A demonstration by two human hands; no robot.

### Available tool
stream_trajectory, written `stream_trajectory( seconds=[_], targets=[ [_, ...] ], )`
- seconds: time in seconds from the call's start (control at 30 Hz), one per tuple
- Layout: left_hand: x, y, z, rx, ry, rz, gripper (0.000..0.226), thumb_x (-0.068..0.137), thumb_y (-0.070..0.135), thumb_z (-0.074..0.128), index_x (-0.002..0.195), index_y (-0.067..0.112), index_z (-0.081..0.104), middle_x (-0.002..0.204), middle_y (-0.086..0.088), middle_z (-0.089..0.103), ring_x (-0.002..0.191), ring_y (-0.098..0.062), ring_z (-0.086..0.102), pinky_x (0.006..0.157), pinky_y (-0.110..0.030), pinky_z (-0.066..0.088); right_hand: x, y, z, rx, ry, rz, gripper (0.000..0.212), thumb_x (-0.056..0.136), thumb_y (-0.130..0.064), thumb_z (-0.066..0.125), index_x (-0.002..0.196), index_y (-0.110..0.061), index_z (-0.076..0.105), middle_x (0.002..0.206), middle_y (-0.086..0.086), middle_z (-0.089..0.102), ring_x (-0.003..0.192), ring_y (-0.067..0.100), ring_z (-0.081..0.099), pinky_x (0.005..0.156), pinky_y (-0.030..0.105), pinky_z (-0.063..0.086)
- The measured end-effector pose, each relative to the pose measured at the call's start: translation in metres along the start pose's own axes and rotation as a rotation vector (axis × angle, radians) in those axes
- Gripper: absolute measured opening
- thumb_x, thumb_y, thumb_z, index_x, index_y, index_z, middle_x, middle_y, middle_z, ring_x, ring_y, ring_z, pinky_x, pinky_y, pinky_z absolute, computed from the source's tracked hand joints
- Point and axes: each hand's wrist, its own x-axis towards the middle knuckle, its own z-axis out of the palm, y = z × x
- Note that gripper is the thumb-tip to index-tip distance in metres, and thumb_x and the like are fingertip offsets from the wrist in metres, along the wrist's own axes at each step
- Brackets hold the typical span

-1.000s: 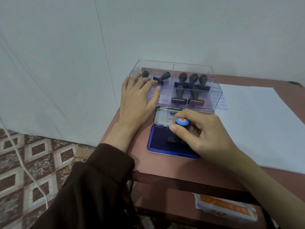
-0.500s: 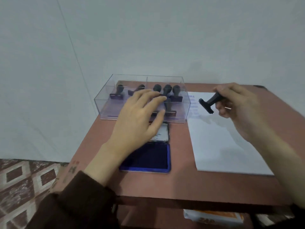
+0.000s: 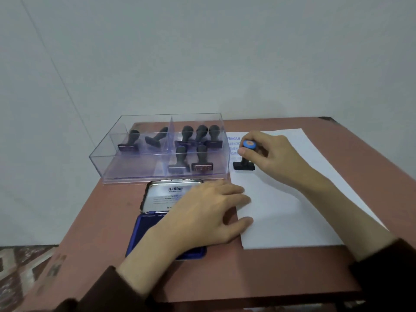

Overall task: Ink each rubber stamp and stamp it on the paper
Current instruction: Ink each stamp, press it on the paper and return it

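The blue-capped black rubber stamp (image 3: 244,164) is gripped on the white paper sheet (image 3: 292,199) by the right hand (image 3: 274,154), left hand (image 3: 207,210) laid flat; if rocked, the print could be smeared.

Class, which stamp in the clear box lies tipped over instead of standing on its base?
The tipped stamp beside the divider, in the left compartment of the clear box; the other six there stand handle-up.

Reddish-brown table (image 3: 292,271). A clear box (image 3: 157,176) with a divider sits on it. Just in front of the box, on the side nearer the camera, lies an open ink pad (image 3: 144,230) (blue base, silver lid folded back toward the box). Just right of the box lies a white paper (image 3: 281,210), reaching nearer the camera than the box.
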Motion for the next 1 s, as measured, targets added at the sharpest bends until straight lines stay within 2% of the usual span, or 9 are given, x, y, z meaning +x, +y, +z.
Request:
stream_trajectory(
  seconds=[0.17, 0.27, 0.4, 0.57, 0.7, 0.9, 1.0],
  targets=[
    [-0.001, 0.0, 0.001, -0.012, -0.01, -0.02, 0.041, 0.082, 0.048, 0.049, 0.104, 0.02, 0.07, 0.107, 0.004, 0.068, 0.096, -0.017, 0.064, 0.081, -0.029, 0.052, 0.0, 0.003, 0.004, -0.012, -0.018, -0.022, 0.019, 0.089, -0.021, 0.06, 0.081, -0.005, 0.055, 0.061, 0.013, 0.047, 0.053, 0.01, 0.034, 0.053, 0.014, 0.03],
    [-0.001, 0.0, 0.001, -0.012, -0.015, -0.028, 0.042, 0.082, 0.048, 0.048, 0.105, 0.021, 0.07, 0.109, 0.004, 0.068, 0.1, -0.016, 0.063, 0.085, -0.027, 0.05, -0.001, 0.004, 0.004, 0.003, -0.039, -0.029, 0.02, 0.089, -0.021, 0.06, 0.081, -0.004, 0.053, 0.057, 0.005, 0.041, 0.053, 0.01, 0.033, 0.052, 0.014, 0.03],
    [-0.001, 0.001, -0.001, -0.001, -0.016, -0.026, 0.042, 0.082, 0.048, 0.047, 0.104, 0.021, 0.07, 0.108, 0.004, 0.069, 0.099, -0.016, 0.063, 0.083, -0.027, 0.051, -0.001, 0.005, 0.004, -0.003, -0.047, -0.04, 0.021, 0.089, -0.022, 0.061, 0.081, -0.005, 0.054, 0.059, 0.009, 0.044, 0.053, 0.011, 0.032, 0.052, 0.015, 0.03],
    [0.0, 0.001, 0.0, -0.001, -0.015, -0.017, 0.042, 0.082, 0.047, 0.049, 0.104, 0.019, 0.07, 0.106, 0.003, 0.069, 0.097, -0.018, 0.064, 0.082, -0.032, 0.052, -0.001, 0.006, 0.006, -0.01, -0.058, -0.044, 0.018, 0.089, -0.021, 0.062, 0.08, -0.007, 0.056, 0.057, 0.005, 0.045, 0.052, 0.011, 0.034, 0.051, 0.014, 0.03],
    [0.001, 0.001, -0.001, 0.007, -0.019, -0.015, 0.042, 0.082, 0.047, 0.048, 0.104, 0.018, 0.07, 0.103, 0.002, 0.07, 0.095, -0.019, 0.064, 0.081, -0.033, 0.053, -0.001, 0.007, 0.008, -0.013, -0.059, -0.05, 0.019, 0.088, -0.019, 0.062, 0.079, -0.003, 0.055, 0.06, 0.015, 0.047, 0.053, 0.011, 0.031, 0.051, 0.015, 0.029],
    [0.001, 0.001, -0.001, 0.024, -0.021, -0.012, 0.042, 0.081, 0.048, 0.047, 0.103, 0.02, 0.07, 0.102, 0.004, 0.07, 0.093, -0.018, 0.065, 0.08, -0.031, 0.052, -0.002, 0.008, 0.011, 0.003, -0.048, -0.051, 0.018, 0.088, -0.014, 0.062, 0.078, -0.001, 0.053, 0.063, 0.02, 0.047, 0.054, 0.011, 0.029, 0.052, 0.015, 0.029],
    [0.002, 0.001, -0.001, 0.028, -0.022, -0.009, 0.042, 0.082, 0.048, 0.047, 0.102, 0.019, 0.07, 0.1, 0.004, 0.07, 0.092, -0.019, 0.065, 0.079, -0.031, 0.052, -0.002, 0.009, 0.012, 0.011, -0.044, -0.047, 0.018, 0.088, -0.014, 0.062, 0.078, -0.002, 0.053, 0.061, 0.016, 0.045, 0.054, 0.011, 0.029, 0.052, 0.014, 0.029]
  ],
)
